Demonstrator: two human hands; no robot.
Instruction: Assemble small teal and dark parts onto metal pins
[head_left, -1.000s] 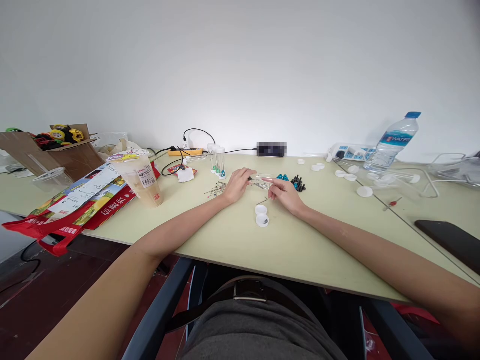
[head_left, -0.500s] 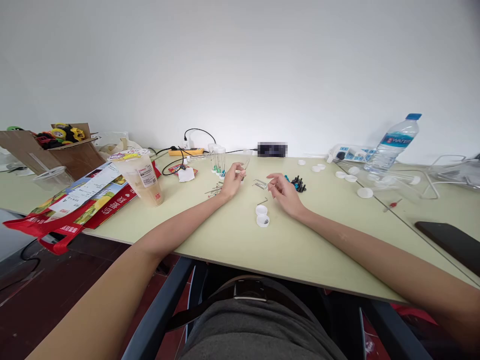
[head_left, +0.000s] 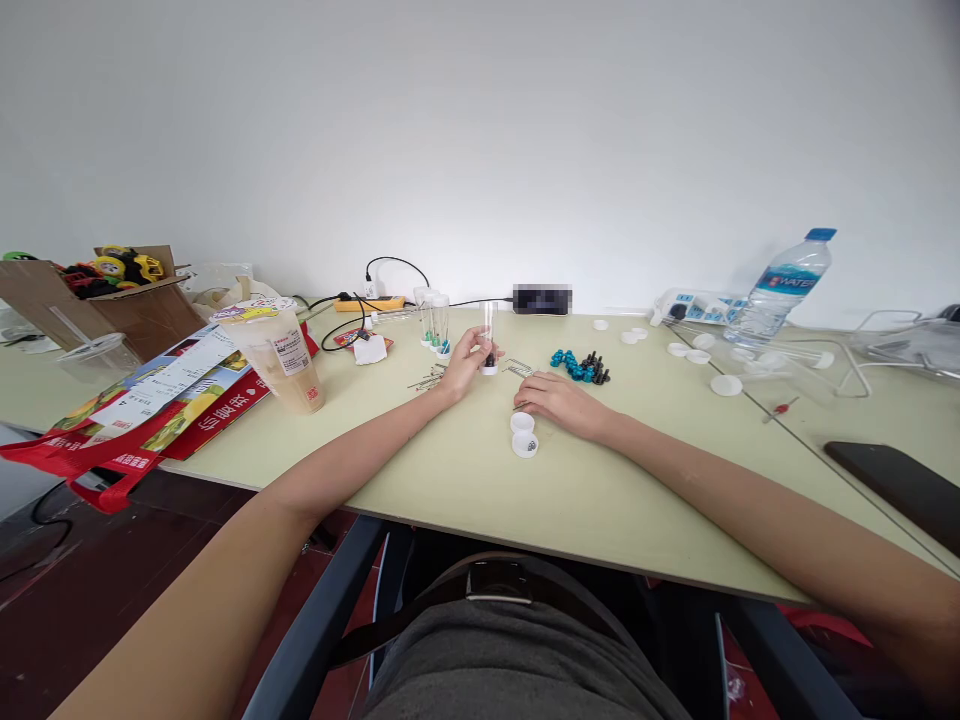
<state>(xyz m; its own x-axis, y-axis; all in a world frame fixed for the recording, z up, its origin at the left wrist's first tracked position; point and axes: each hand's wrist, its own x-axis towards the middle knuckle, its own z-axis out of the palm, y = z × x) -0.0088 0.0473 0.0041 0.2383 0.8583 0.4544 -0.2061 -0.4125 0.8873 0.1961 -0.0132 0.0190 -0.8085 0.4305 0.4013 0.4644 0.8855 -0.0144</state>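
A small clear plastic tube [head_left: 489,340] was held upright by the left hand [head_left: 465,362], fingers closed around it, above the pale green bench [head_left: 450,480]. The right hand [head_left: 556,400], loosely open and empty, was rested beside two white round caps [head_left: 523,434]; capping the tube seemed due next.

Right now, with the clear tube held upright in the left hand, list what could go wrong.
1. The clear tube is pinched only by the left hand; it might tip and spill the dark bit inside.
2. The right hand lies beside the white caps; a sweep could knock them away.
3. The blue and black pieces lie loose and could scatter.
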